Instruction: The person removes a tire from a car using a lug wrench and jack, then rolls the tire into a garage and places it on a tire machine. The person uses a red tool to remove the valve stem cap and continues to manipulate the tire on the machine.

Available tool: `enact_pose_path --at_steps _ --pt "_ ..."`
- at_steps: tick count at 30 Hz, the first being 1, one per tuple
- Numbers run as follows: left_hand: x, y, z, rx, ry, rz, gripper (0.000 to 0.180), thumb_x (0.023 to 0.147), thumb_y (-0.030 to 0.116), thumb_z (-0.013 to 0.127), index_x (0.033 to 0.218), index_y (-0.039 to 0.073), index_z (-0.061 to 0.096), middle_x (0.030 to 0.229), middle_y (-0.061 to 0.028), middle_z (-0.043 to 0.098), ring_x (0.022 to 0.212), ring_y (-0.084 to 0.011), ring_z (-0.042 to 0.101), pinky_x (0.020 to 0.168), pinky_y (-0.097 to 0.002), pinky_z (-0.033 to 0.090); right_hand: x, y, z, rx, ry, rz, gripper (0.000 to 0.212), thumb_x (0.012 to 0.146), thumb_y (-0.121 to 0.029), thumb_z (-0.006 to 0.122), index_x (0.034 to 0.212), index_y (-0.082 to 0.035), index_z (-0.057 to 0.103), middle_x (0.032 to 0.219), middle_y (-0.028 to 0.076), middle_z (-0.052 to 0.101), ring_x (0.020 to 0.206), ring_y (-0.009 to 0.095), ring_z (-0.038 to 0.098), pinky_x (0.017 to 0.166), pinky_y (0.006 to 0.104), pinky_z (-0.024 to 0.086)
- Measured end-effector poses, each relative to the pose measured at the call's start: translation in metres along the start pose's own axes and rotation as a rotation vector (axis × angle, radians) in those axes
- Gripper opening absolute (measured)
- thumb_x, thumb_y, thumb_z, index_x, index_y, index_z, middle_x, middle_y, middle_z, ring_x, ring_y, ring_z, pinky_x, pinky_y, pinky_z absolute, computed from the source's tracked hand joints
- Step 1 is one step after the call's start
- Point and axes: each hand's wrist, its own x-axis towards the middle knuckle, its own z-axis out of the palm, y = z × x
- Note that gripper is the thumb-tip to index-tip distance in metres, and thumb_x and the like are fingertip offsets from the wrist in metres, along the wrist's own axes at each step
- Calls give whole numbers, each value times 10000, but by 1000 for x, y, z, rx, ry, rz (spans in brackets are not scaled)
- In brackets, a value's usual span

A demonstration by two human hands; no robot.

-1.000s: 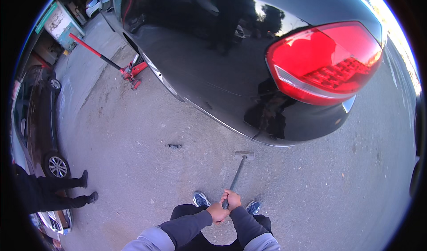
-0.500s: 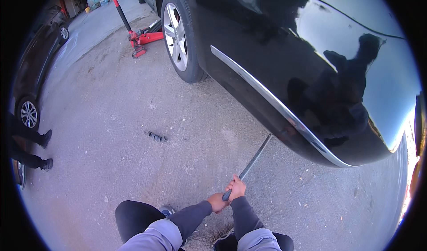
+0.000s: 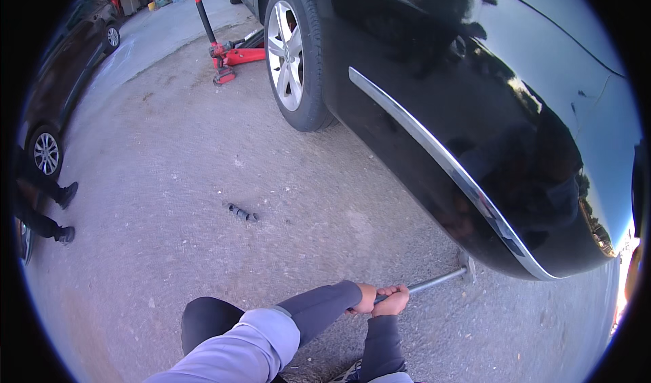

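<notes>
A long metal-handled sledgehammer is held by both my hands, low over the ground beside the black car. My left hand is closed round the dark grip end, partly hidden by my sleeve. Just ahead of it, my right hand wraps the handle. The blocky hammer head is at the lower edge of the car's bumper; I cannot tell whether it touches the bumper. A bright trim strip runs along the bumper above it.
Sockets lie on the rough ground. By the car's wheel stand a red floor jack and a red cordless impact wrench. At far left, another person's legs are beside a dark car.
My hands have swung the sledgehammer to the right and turned it nearly level; its head now shows from under the bumper. The view has shifted slightly.
</notes>
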Motion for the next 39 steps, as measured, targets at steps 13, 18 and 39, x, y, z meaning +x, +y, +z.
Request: enact_pose_path --at_steps 13,18,39 --pt "-10 23 -78 418 162 175 286 730 188 829 989 67 853 1006 -188 810 991 -319 787 873 -448 600 28 4 22 -24 -2 -119 112 900 -146 492 852 -64 432 815 61 475 710 208 500 672 367 498" --pt "-126 -98 -88 -158 590 86 213 836 198 773 907 -3 760 691 -150 711 606 -293 716 583 -448 551 -23 123 145 -377 -538 86 56 952 7 563 917 -36 571 732 44 513 615 193 548 578 378 520" --pt "87 133 79 568 15 465 298 844 192 724 1087 59 833 1115 -186 810 1064 -367 779 909 -481 608 34 -111 -146 129 414 -374 142 907 -108 482 975 16 499 872 127 553 757 245 600 654 416 547"
